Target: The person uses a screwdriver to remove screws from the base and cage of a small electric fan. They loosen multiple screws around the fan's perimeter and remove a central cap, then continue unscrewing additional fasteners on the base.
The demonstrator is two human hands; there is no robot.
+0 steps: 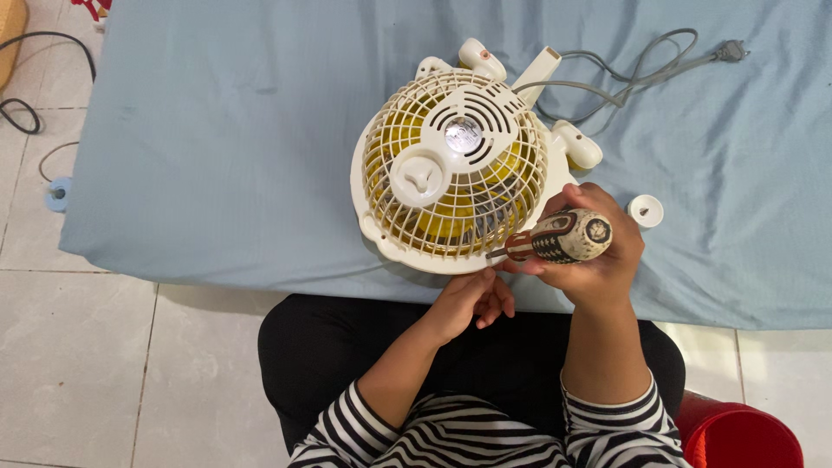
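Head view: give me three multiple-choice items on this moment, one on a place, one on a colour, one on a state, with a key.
1. Where does the small white cap lie?
A. on the blue cloth, right of the fan
B. on the tiled floor
C. on top of the fan's grille

2. What colour are the blades behind the fan grille?
A. red
B. yellow
C. black

3. What is the right hand doing?
A. lying flat and empty on the cloth
B. pulling the plug
C. gripping a screwdriver whose tip is at the fan's rim

Key: 1 A, the cap sits on the blue cloth beside the fan. 2 B, yellow shows through the cream grille. 3 C, its fingers wrap the handle while the left hand rests at the fan's near edge.
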